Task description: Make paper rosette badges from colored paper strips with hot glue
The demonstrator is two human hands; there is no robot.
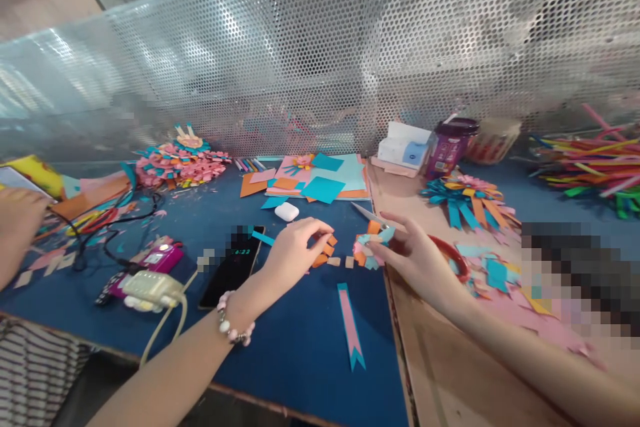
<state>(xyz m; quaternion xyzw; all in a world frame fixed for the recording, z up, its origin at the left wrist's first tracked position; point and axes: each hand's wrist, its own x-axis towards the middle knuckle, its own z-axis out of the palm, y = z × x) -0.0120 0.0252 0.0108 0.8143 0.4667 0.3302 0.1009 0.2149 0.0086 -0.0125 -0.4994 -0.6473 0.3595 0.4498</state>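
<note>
Right hand (407,250) on a paper cluster (367,252), beyond the ribbon (350,330)

The right hand holds the paper cluster—orange, pink and pale blue—at the thumb and fingertips, just beyond the ribbon and a little to its right. The left hand (300,243) is beyond the ribbon to its left, thumb and forefinger curled narrowly toward each other near some orange paper pieces (324,255); I cannot tell whether it grips them. A beaded bracelet (234,320) circles that wrist.

Scissors (369,215) point out past the right hand, beyond the ribbon; whether that hand touches them is unclear. The ribbon, pink on blue with a notched near end, lies flat on the blue bench (300,360).

Left of the ribbon are a dark phone (233,267) and, farther left, a cream plug block (155,288). Beyond it sit a white case (287,211) and a stack of coloured paper (356,177), with a large paper flower arrangement (183,160) far to the left. Beyond the ribbon to its right are a tissue pack (404,150), a purple cup (450,147) and a paper bloom (467,201). Another person's hand (20,230) shows far left of the ribbon.
</note>
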